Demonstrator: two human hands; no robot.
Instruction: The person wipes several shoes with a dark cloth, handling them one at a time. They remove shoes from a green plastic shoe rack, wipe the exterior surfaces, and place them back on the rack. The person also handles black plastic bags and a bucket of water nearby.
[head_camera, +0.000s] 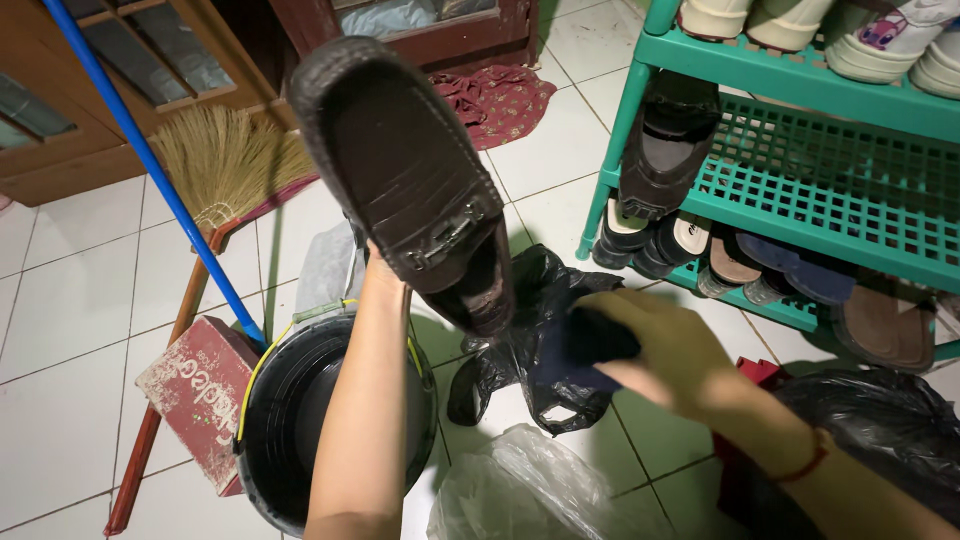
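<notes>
The left hand (385, 262) is raised in the middle of the view and grips a dark brown loafer (405, 175) from behind and underneath, so most of the hand is hidden by the shoe. The loafer is held up in the air with its toe pointing away and up, its metal buckle strap facing the camera, well above the white tiled floor (70, 300). The right hand (665, 345) is closed around a dark cloth (580, 350), held just beside the heel of the loafer and in front of a crumpled black plastic bag (535, 330). Below the left forearm stands a black bucket (290, 420) with a yellow-edged rim, and a red cardboard box (200, 395) leans against it. A broom (225, 160) with a blue handle lies across the floor to the left. To the right, a green plastic shoe rack (820, 170) carries several pairs of shoes and sandals.
</notes>
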